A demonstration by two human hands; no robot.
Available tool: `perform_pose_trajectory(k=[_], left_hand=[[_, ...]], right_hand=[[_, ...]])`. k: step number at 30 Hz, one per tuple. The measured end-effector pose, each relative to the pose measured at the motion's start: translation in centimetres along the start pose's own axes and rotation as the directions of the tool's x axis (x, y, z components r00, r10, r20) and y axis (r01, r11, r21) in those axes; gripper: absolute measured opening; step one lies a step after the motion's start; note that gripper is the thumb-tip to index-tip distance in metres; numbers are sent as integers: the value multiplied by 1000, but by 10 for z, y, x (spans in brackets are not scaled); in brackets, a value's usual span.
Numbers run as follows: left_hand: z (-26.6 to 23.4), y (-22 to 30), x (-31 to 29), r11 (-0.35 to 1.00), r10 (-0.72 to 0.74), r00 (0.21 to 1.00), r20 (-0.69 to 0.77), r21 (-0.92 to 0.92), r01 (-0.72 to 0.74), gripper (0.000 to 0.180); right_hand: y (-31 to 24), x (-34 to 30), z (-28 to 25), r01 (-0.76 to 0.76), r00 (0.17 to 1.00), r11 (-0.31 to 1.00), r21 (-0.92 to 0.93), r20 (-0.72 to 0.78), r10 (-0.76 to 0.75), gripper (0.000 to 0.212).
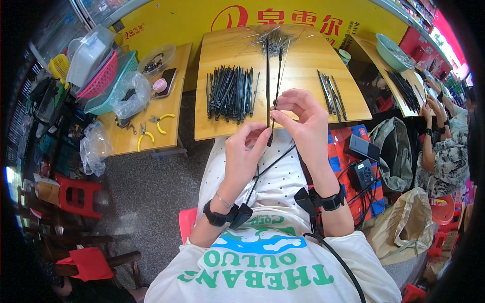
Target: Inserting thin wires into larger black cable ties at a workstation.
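A thicker black rod [268, 81] and a thinner black rod [279, 70] rise side by side at the near edge of the wooden table [303, 60]. The left hand [245, 149] pinches the thicker one low down; the right hand [305, 121] has its fingertips closed on the thinner. Beyond lie a rod pile [230, 93], leftward, and tangled wires [275, 38], farthest.
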State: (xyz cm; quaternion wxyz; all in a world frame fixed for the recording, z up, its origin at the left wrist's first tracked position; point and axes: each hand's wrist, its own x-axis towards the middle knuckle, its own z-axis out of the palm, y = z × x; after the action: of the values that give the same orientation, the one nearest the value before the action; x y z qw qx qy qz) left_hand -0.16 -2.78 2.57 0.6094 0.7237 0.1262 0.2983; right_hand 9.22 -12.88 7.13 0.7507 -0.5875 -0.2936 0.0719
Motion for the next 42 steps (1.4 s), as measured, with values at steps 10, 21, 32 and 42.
perform_pose_trajectory(k=[10, 21, 32, 42], left_hand=[[-2, -3, 0, 998, -6, 1000, 3, -57, 6, 15], [-6, -6, 3, 999, 16, 998, -58, -31, -18, 15], [-6, 0, 4, 989, 121, 992, -31, 86, -118, 12], [-7, 4, 5, 978, 156, 988, -21, 146, -151, 11]], right_hand=[[1, 5, -13, -21, 996, 1000, -11, 87, 22, 24], [-14, 13, -34, -174, 947, 985, 20, 279, 162, 11], [-13, 12, -33, -216, 946, 976, 21, 252, 204, 17], [-11, 13, -32, -243, 946, 968, 61, 236, 222, 17]])
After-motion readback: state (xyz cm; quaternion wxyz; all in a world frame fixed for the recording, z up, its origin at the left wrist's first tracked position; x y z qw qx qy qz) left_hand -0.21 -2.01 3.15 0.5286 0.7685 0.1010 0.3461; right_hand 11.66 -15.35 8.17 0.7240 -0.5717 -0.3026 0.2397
